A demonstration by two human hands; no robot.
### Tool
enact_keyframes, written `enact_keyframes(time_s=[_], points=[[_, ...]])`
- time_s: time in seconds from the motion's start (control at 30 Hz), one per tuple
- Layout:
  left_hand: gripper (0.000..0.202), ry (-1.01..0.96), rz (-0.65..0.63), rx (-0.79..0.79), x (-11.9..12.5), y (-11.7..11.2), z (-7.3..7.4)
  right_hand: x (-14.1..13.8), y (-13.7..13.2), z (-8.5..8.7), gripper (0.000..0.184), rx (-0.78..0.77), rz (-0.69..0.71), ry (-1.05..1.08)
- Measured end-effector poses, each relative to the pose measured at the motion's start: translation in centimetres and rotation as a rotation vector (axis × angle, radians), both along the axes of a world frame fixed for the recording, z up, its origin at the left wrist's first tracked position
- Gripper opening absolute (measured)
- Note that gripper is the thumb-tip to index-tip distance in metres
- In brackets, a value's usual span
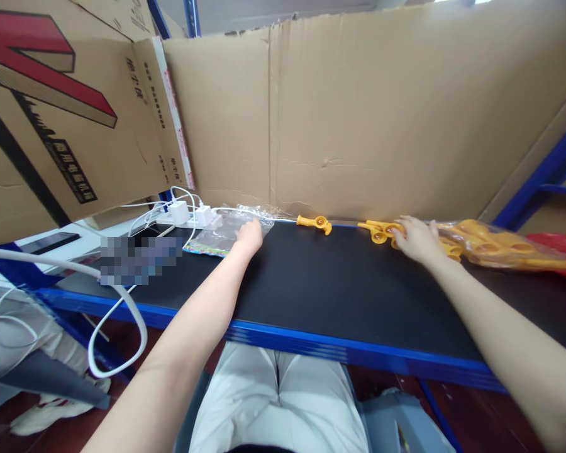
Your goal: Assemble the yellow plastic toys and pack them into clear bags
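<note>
My left hand (249, 237) reaches to the back left of the black table (311, 289) and rests on a stack of clear plastic bags (221, 234); its fingers are curled onto the top bag. My right hand (417, 239) lies on a small heap of yellow plastic parts (380, 231) at the back right, fingers bent over them. One yellow part (315, 222) lies alone between my hands, touched by neither.
A big clear bag of yellow parts (495, 244) lies right of my right hand, something red (561, 242) behind it. A cardboard wall (358, 113) backs the table. White chargers and cables (183, 212) sit at the left, beside a phone (51, 242).
</note>
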State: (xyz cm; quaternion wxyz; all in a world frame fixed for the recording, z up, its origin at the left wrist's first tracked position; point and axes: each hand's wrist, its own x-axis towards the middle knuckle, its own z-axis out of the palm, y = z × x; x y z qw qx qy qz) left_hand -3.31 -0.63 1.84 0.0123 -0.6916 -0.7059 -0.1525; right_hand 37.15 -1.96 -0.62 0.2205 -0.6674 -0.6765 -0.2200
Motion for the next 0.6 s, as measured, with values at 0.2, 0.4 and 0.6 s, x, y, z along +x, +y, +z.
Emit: enact_keyframes(time_s=[0.2,0.4,0.6], points=[[0.064,-0.138,-0.170,0.377,1.1,-0.8,1.4,0.1,0.8,-1.2,0.040,-0.013,0.060,-0.106],[0.050,-0.252,-0.854,0.287,3.6,-1.8,0.2,0.4,1.0,-1.6,0.041,0.002,0.076,-0.118],[0.028,-0.358,-1.094,-0.236,5.0,-2.5,-0.9,0.1,0.8,-1.2,0.042,-0.036,0.059,-0.113]])
